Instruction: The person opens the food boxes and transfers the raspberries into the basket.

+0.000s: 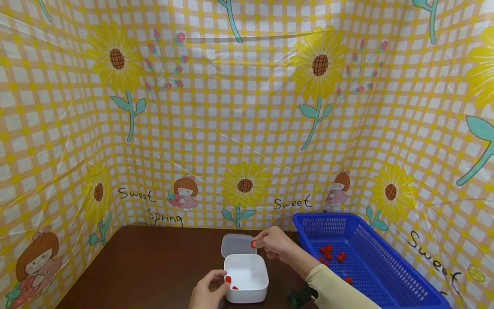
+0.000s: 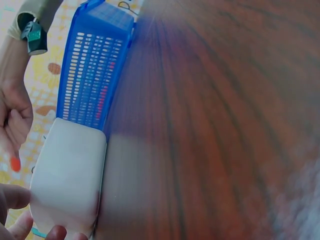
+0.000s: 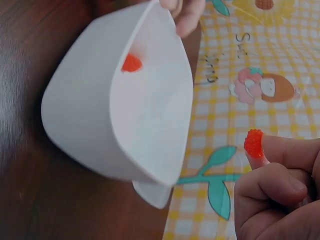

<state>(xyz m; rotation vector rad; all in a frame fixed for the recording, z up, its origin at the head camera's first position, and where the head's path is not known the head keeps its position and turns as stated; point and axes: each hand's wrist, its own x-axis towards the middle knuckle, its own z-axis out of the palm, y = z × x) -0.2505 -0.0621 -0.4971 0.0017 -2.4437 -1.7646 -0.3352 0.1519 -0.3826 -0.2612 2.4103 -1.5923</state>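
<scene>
A white plastic box (image 1: 246, 296), lidless, stands on the brown table. My left hand (image 1: 210, 289) holds its left side at the rim; in the left wrist view its fingers (image 2: 17, 196) lie around the box's near end. A red raspberry (image 3: 132, 63) is inside the box. Another red piece (image 1: 228, 279) shows beside my left thumb; whether that hand touches it I cannot tell. My right hand (image 1: 275, 243) pinches a bumpy red raspberry (image 3: 254, 143) between thumb and forefinger, above and behind the box. Behind the box lies a translucent lid (image 1: 233, 245), partly hidden.
To the right, a blue perforated basket (image 1: 390, 268) holds several red raspberries (image 1: 341, 256); my right forearm crosses its near side. A checked cloth (image 1: 247, 128) with sunflowers hangs behind the table and at both sides. Bare brown tabletop (image 1: 146, 266) extends to the left.
</scene>
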